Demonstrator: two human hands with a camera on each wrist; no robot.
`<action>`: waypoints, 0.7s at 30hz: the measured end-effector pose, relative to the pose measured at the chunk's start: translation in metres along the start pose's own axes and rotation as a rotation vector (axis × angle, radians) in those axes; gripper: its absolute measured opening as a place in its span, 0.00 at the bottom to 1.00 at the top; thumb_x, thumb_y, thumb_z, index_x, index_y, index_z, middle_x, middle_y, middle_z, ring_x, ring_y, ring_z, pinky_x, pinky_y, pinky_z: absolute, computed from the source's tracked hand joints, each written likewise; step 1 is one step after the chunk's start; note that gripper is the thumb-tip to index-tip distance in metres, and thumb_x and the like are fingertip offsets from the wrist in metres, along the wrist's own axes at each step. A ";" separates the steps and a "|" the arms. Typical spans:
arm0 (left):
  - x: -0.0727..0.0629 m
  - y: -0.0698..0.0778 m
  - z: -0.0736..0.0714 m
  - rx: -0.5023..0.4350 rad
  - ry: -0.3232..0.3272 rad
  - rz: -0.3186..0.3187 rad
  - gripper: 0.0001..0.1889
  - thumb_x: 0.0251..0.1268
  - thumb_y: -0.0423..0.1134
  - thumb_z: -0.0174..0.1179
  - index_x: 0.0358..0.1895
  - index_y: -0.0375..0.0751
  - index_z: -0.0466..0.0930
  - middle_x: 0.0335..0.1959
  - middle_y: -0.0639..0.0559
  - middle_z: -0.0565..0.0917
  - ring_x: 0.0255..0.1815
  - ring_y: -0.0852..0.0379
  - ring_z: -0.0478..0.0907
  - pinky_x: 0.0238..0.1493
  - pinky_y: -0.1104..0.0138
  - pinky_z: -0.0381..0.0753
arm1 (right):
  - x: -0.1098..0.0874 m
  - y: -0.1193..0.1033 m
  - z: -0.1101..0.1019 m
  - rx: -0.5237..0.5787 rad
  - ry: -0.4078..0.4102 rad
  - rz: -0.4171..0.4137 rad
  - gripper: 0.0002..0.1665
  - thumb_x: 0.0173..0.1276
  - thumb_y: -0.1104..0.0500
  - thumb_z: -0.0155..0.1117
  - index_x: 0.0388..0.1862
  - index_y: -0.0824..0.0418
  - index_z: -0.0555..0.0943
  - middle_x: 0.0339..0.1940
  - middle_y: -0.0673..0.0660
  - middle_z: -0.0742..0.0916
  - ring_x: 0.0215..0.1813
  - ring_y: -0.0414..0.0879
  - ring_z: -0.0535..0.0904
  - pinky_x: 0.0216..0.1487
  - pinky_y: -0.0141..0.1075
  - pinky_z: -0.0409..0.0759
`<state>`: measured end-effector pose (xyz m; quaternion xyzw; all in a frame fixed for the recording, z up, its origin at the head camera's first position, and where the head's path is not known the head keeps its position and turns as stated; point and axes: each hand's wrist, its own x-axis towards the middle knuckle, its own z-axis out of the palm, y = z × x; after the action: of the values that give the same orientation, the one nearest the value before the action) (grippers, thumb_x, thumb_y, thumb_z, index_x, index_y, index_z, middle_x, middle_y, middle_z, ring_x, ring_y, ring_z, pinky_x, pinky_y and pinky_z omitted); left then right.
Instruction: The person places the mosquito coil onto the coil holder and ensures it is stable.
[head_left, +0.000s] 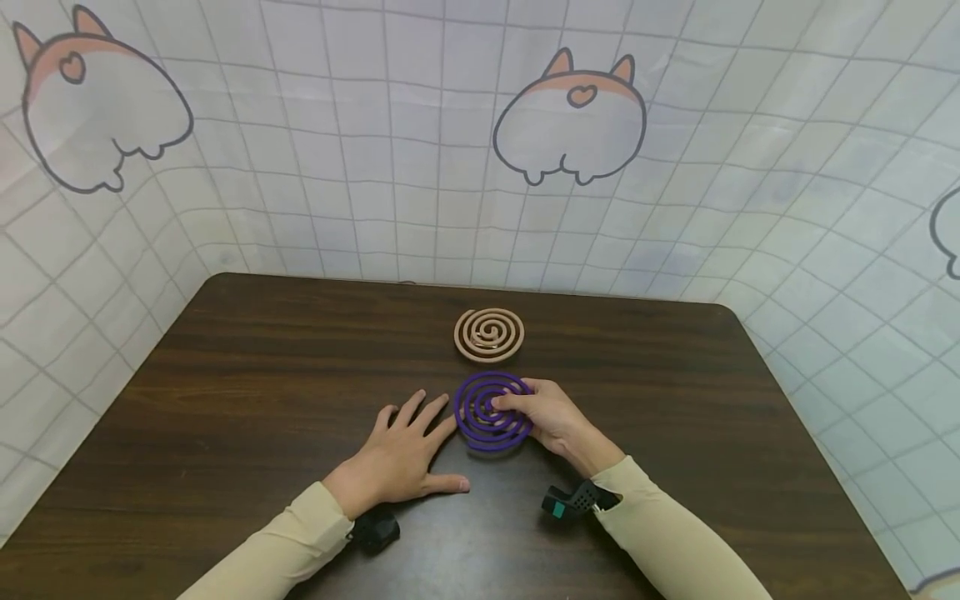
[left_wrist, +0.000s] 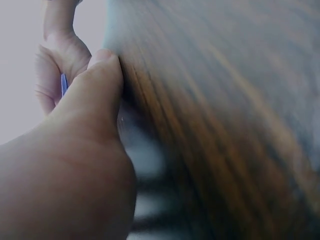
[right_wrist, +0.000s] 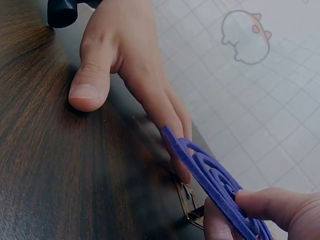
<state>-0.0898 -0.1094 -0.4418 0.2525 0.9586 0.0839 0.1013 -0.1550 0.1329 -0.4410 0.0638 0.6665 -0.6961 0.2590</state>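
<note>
My right hand (head_left: 551,417) pinches a purple mosquito coil (head_left: 467,408) between thumb and fingers. Tilted above the table, the coil shows its edge in the right wrist view. Below it is a small, thin metallic frame (right_wrist: 185,202), partly hidden by the coil and fingers. My left hand (head_left: 393,458) lies on the table with its fingers spread and straight. Its index fingertip reaches beside the coil and frame; I cannot tell whether it touches either. A tan mosquito coil (head_left: 489,360) lies farther back, with metallic glints near its centre.
The dark wooden table (head_left: 262,392) extends to both sides of the hands. A white tiled-pattern curtain (head_left: 420,208) hangs behind its back edge and along the sides. Black wrist devices (head_left: 573,500) sit under both cuffs.
</note>
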 end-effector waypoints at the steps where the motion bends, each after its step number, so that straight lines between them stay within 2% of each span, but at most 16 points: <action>1: 0.000 0.000 0.000 0.001 -0.001 0.001 0.50 0.63 0.80 0.51 0.83 0.57 0.59 0.86 0.46 0.54 0.87 0.35 0.48 0.74 0.32 0.60 | 0.000 0.000 0.000 0.001 0.001 0.001 0.14 0.69 0.65 0.70 0.51 0.66 0.79 0.29 0.48 0.90 0.31 0.38 0.89 0.34 0.30 0.87; 10: 0.002 -0.001 0.002 0.012 -0.010 -0.006 0.50 0.62 0.81 0.50 0.83 0.58 0.59 0.87 0.47 0.53 0.87 0.36 0.48 0.75 0.33 0.60 | 0.000 -0.002 -0.004 -0.006 0.001 0.001 0.11 0.69 0.66 0.70 0.46 0.63 0.78 0.28 0.48 0.89 0.31 0.37 0.89 0.34 0.30 0.86; 17: 0.002 -0.001 0.003 0.028 -0.010 -0.006 0.50 0.62 0.82 0.49 0.82 0.59 0.59 0.86 0.47 0.53 0.87 0.36 0.48 0.74 0.34 0.60 | 0.000 -0.002 -0.006 -0.020 -0.018 -0.002 0.19 0.71 0.64 0.69 0.58 0.68 0.78 0.30 0.48 0.91 0.32 0.38 0.90 0.35 0.30 0.87; 21: 0.003 0.001 0.001 0.032 -0.015 -0.008 0.49 0.62 0.81 0.50 0.82 0.59 0.60 0.86 0.47 0.54 0.87 0.36 0.48 0.74 0.34 0.60 | -0.001 -0.003 -0.010 -0.043 -0.022 0.000 0.21 0.71 0.62 0.68 0.58 0.69 0.78 0.31 0.48 0.91 0.32 0.38 0.89 0.36 0.31 0.87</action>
<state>-0.0916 -0.1069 -0.4432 0.2506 0.9601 0.0661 0.1047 -0.1581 0.1425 -0.4388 0.0506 0.6786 -0.6820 0.2678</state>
